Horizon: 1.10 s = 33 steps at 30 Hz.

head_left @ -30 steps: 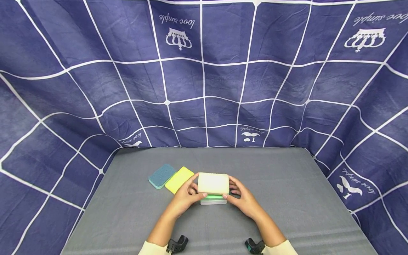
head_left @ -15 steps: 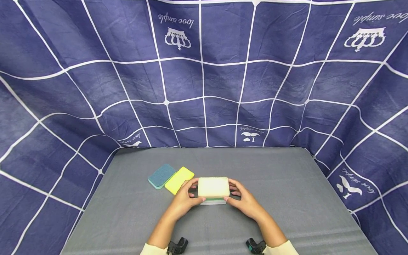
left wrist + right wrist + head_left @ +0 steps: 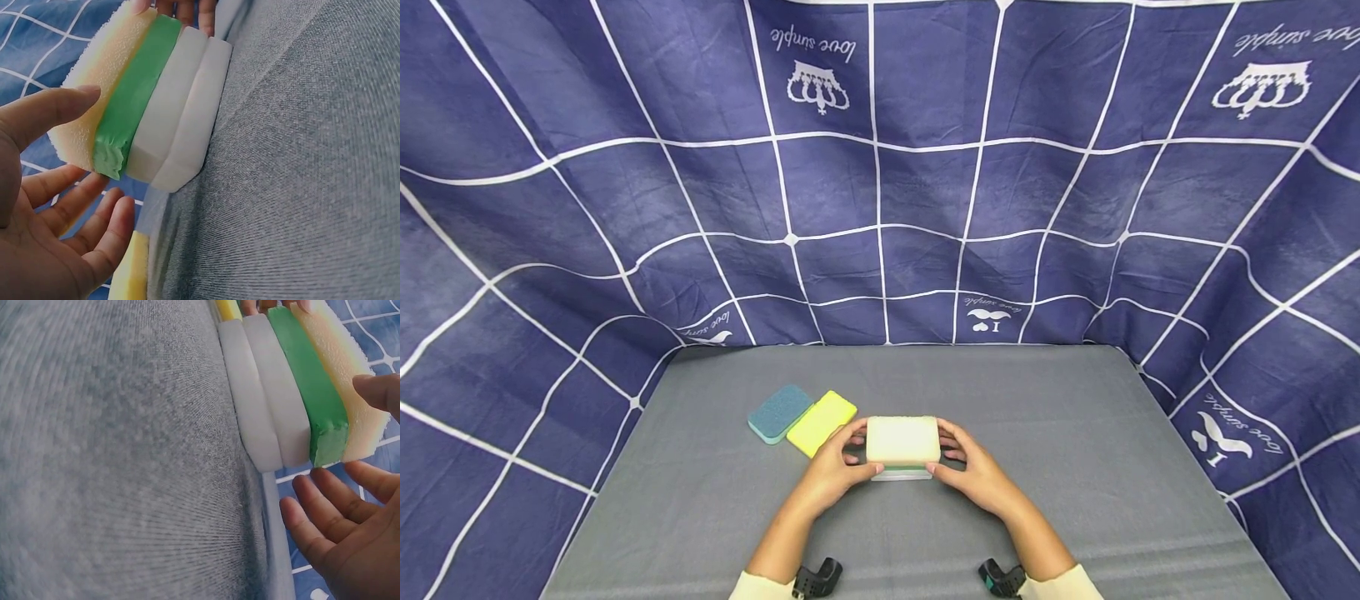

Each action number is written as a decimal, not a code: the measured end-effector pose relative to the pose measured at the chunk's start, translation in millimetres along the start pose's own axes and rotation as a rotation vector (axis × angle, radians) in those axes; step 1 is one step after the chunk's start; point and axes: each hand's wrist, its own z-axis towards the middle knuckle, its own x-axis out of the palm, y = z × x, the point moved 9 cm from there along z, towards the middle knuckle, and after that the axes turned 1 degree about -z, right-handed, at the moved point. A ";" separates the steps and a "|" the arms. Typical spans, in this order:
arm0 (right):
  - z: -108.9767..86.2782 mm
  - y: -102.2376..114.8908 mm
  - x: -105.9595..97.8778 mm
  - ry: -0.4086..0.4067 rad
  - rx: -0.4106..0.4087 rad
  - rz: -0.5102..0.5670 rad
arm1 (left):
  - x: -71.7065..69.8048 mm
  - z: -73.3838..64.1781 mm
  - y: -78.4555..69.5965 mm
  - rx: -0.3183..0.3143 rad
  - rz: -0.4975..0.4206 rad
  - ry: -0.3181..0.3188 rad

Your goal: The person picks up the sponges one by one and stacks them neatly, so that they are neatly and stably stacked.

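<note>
A pale cream sponge (image 3: 902, 440) tops an upright stack in the middle of the grey table. Beneath it, the left wrist view shows a green block (image 3: 137, 94) with a crumpled end, then an upper white block (image 3: 167, 103) and a lower white block (image 3: 199, 119) with rounded corners. My left hand (image 3: 833, 468) holds the sponge's left end, thumb at the front edge and fingers around the back. The right hand (image 3: 976, 471) holds the other end in the same way. In the right wrist view, the cream sponge (image 3: 344, 369) sits right against the green block.
A yellow sponge (image 3: 822, 423) lies just beyond my left hand. Beside it, farther left, is a blue-green sponge (image 3: 780, 414). Blue cloth (image 3: 925, 192) with white grid lines surrounds the back and sides of the grey table (image 3: 1060, 417).
Both hands have lowered the cream sponge onto the green block, which now shows only as a thin strip in the head view. Over the last half second hands and stack have stayed still.
</note>
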 end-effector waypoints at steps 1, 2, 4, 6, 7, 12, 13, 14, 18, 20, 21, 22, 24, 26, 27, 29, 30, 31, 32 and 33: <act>0.0 0.8 -0.1 0.002 -0.010 0.000 | 0.3 0.0 -0.2 0.003 -0.005 0.003; 0.1 1.9 0.0 0.004 -0.022 0.001 | 0.6 -0.3 -0.6 0.006 -0.008 0.007; 0.7 4.3 -0.3 0.004 -0.055 0.009 | 1.4 -0.7 -1.7 0.010 -0.025 0.015; 1.7 6.4 -0.3 0.006 -0.086 0.020 | 2.2 -1.1 -2.8 0.017 -0.051 0.023; 2.1 7.3 -0.3 0.007 -0.100 0.025 | 2.7 -1.1 -3.4 0.022 -0.063 0.027; 2.2 12.2 -0.5 0.011 -0.130 0.038 | 3.7 -1.4 -4.4 0.030 -0.131 0.030; 1.5 15.0 -0.7 0.013 -0.132 0.042 | 4.0 -1.4 -3.9 0.024 -0.142 0.031; 0.7 18.7 -1.2 0.016 -0.132 0.045 | 4.3 -1.4 -3.3 0.020 -0.154 0.033; -3.4 34.7 -3.6 0.028 -0.130 0.061 | 5.7 -0.1 -0.7 0.005 -0.184 0.038; -4.6 40.4 -4.6 0.028 -0.130 0.062 | 5.5 0.2 -0.2 0.008 -0.189 0.034; -4.8 41.7 -4.8 0.027 -0.131 0.065 | 5.4 0.4 0.1 0.009 -0.189 0.031; -4.9 42.7 -5.0 0.025 -0.132 0.066 | 5.5 0.5 0.3 0.015 -0.190 0.030; -4.8 43.0 -4.9 0.022 -0.136 0.072 | 5.8 0.6 1.5 0.018 -0.191 0.030; -4.3 42.3 -4.3 0.023 -0.145 0.083 | 6.8 0.6 3.7 0.009 -0.196 0.035; -4.1 41.6 -3.9 0.022 -0.147 0.087 | 7.5 0.6 4.8 0.003 -0.200 0.039; -3.5 40.0 -3.2 0.022 -0.146 0.094 | 8.3 0.4 6.7 -0.012 -0.210 0.045; -3.2 39.2 -2.9 0.021 -0.145 0.098 | 8.7 0.1 7.7 -0.021 -0.214 0.046; -2.8 38.5 -2.7 0.019 -0.143 0.102 | 9.1 -0.2 8.4 -0.029 -0.222 0.048; -2.5 37.9 -2.5 0.017 -0.137 0.106 | 9.2 -0.5 8.7 -0.033 -0.225 0.049; -2.2 37.2 -2.4 0.015 -0.131 0.109 | 9.2 -0.7 9.1 -0.037 -0.226 0.048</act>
